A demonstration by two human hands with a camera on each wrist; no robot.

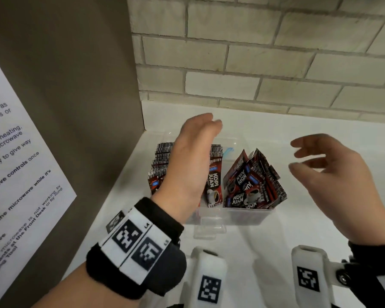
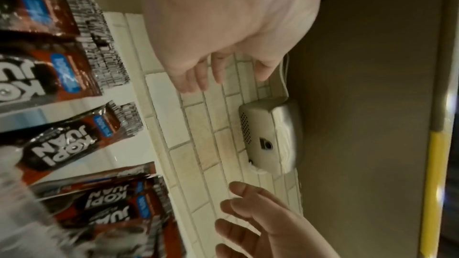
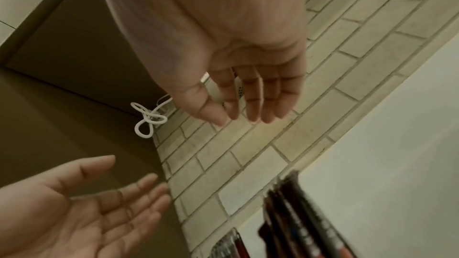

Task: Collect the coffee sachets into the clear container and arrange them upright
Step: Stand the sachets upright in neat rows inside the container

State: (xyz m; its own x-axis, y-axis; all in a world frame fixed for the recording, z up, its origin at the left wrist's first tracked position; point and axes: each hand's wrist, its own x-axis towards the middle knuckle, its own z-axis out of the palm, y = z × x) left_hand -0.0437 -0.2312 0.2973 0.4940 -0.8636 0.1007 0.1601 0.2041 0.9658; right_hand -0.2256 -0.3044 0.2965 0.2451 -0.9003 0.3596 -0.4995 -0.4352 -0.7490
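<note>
A clear container stands on the white counter and is split into compartments. Its left side holds a tidy upright row of red-and-black coffee sachets. The right side holds a looser bunch of sachets that lean at different angles. My left hand hovers edge-on over the left row with straight fingers and holds nothing. My right hand hangs just right of the container, fingers loosely spread and empty. In the left wrist view the sachets fill the left side. The right wrist view shows both palms open, the right hand above the left hand.
A brown panel bearing a printed notice walls off the left. A pale brick-tile wall runs behind the counter. A small grey device with a knotted white cable is mounted high on the wall.
</note>
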